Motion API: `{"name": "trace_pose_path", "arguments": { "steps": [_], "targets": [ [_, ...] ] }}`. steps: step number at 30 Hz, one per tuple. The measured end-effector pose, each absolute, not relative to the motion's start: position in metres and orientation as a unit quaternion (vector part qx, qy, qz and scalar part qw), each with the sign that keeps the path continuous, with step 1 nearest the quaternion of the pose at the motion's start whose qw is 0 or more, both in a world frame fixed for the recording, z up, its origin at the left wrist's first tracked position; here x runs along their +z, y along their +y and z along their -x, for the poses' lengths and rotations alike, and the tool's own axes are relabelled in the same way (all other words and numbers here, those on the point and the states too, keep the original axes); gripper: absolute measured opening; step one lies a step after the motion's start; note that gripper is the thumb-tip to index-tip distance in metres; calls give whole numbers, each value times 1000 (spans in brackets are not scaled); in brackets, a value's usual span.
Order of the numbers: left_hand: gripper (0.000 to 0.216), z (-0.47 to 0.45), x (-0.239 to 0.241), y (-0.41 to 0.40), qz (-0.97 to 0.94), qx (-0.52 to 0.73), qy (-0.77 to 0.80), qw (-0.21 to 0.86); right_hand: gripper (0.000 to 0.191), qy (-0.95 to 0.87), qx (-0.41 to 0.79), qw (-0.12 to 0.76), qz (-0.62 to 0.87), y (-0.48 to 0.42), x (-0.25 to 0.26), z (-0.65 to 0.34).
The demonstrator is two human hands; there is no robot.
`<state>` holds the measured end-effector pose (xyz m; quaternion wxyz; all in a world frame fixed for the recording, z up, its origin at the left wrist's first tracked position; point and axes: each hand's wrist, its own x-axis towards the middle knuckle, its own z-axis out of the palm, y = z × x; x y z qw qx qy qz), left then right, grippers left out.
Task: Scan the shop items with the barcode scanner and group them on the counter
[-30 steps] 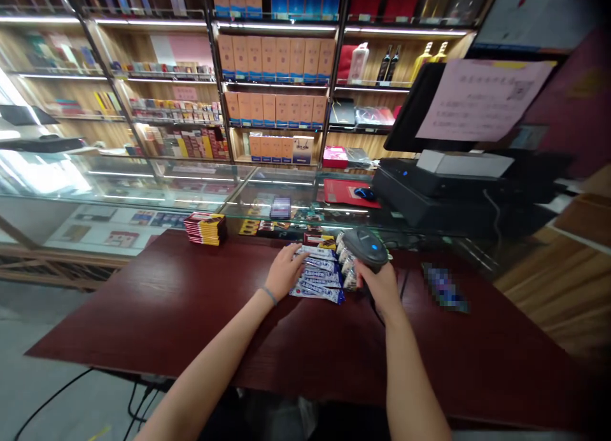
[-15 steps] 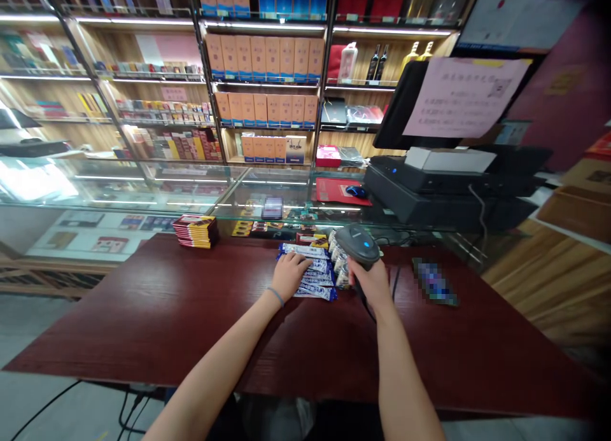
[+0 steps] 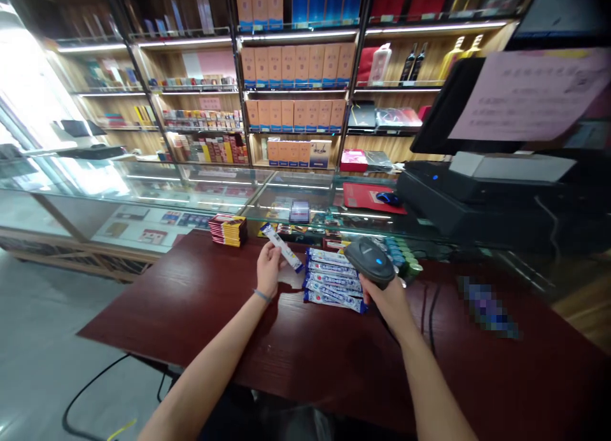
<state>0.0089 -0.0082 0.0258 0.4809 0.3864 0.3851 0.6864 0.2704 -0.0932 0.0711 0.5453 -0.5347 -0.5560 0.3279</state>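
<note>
Pinched in my left hand (image 3: 268, 269) is one slim blue-and-white snack packet (image 3: 282, 247), tilted and raised off the table. My right hand (image 3: 389, 301) is wrapped round the handle of a dark barcode scanner (image 3: 370, 261) with a blue light on top. Between my hands several more blue-and-white packets (image 3: 333, 278) lie side by side on the dark red table (image 3: 210, 314). The scanner's head hangs over their right ends and hides part of them. Behind the scanner are several small green-topped items (image 3: 409, 263), partly covered.
A stack of red-and-yellow packs (image 3: 228, 230) stands at the table's far left edge. A blurred phone-like object (image 3: 487, 306) lies at the right. Beyond are a glass counter (image 3: 305, 185), a mouse (image 3: 388, 199), and a monitor (image 3: 449, 104) with a paper on it. The scanner's cable (image 3: 432, 314) crosses the table.
My left hand has lifted one packet from the row and drawn it to the left. The scanner stays in my right hand. The view has turned slightly left.
</note>
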Motion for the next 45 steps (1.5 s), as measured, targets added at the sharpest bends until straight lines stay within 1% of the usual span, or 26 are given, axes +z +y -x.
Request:
{"name": "trace_pose_path", "arguments": {
  "steps": [2, 4, 9, 11, 13, 18, 20, 24, 31, 34, 36, 40, 42, 45],
  "targets": [
    [40, 3, 21, -6, -324, 700, 354, 529, 33, -575, 343, 526, 525, -95, 70, -258],
    [38, 10, 16, -4, -280, 711, 333, 552, 39, -598, 347, 497, 524, -96, 68, -247],
    [38, 10, 7, -2, -248, 720, 319, 564, 47, -670, 314, 424, 522, -98, 55, -228],
    [41, 9, 6, -2, -276, 700, 341, 563, 54, -695, 293, 406, 516, -98, 50, -224],
    [44, 11, 7, -2, -338, 655, 375, 563, 60, -710, 276, 392, 516, -97, 46, -224],
    [44, 41, 18, 5, -534, 506, 457, 500, 58, -708, 289, 358, 535, -94, 45, -230],
    [44, 54, 21, 7, -561, 473, 475, 485, 59, -715, 294, 347, 531, -92, 46, -231],
    [42, 67, 27, 5, -584, 425, 488, 490, 60, -736, 286, 334, 515, -94, 43, -229],
    [35, 65, 32, 0, -602, 402, 492, 483, 61, -747, 263, 313, 524, -95, 38, -228],
    [38, 66, 25, 6, -594, 410, 489, 490, 65, -738, 275, 330, 521, -92, 35, -232],
    [43, 66, 20, 9, -584, 439, 482, 484, 68, -730, 283, 340, 521, -90, 33, -234],
    [48, 61, 15, 13, -539, 521, 471, 464, 62, -714, 285, 370, 522, -89, 33, -232],
    [48, 59, 18, 14, -512, 571, 470, 437, 56, -703, 283, 388, 524, -90, 35, -230],
    [41, 65, 31, 14, -505, 620, 492, 344, 51, -685, 289, 400, 536, -91, 39, -229]
  ]
}}
